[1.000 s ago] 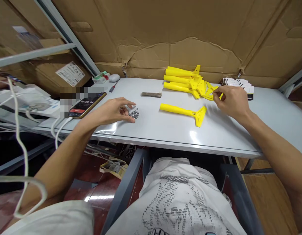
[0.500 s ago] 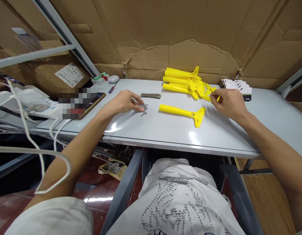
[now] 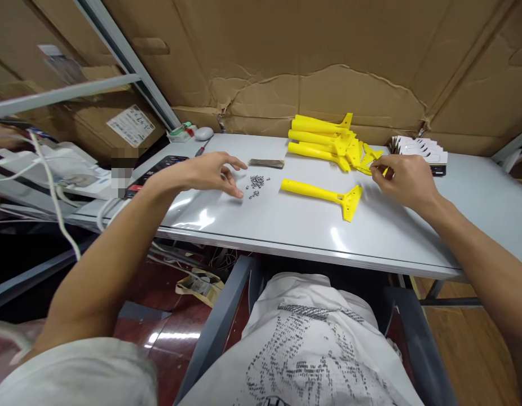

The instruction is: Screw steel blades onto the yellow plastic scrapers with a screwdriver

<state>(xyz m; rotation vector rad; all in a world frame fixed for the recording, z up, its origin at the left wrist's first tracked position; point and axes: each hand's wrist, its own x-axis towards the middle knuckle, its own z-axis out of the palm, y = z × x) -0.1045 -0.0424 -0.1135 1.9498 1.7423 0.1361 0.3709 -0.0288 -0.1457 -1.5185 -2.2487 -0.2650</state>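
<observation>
My left hand (image 3: 214,173) hovers just left of a small heap of silver screws (image 3: 257,181), thumb and fingers apart, holding nothing. Behind the heap lies a thin stack of metal blades (image 3: 266,163). On the right, my right hand (image 3: 407,177) has thumb and forefinger pinched on a small yellow plastic piece (image 3: 385,171), mostly hidden by the fingers. Similar small yellow pieces (image 3: 371,153) lie beside those fingertips. One yellow scraper handle (image 3: 315,192) rests alone in front, its wide head to the right. Several more yellow scraper handles (image 3: 318,135) are piled behind it.
White-and-black packaging cards (image 3: 419,149) stand at the back right. On the left are a phone (image 3: 159,169), a screwdriver (image 3: 200,150), a white rounded object (image 3: 204,133) and white cables (image 3: 53,197). Cardboard (image 3: 312,51) walls the table's back edge.
My left hand has drawn back left from the screws and its fingers have spread, uncovering the heap. My right hand stays pinched by the small yellow pieces. The view has shifted slightly.
</observation>
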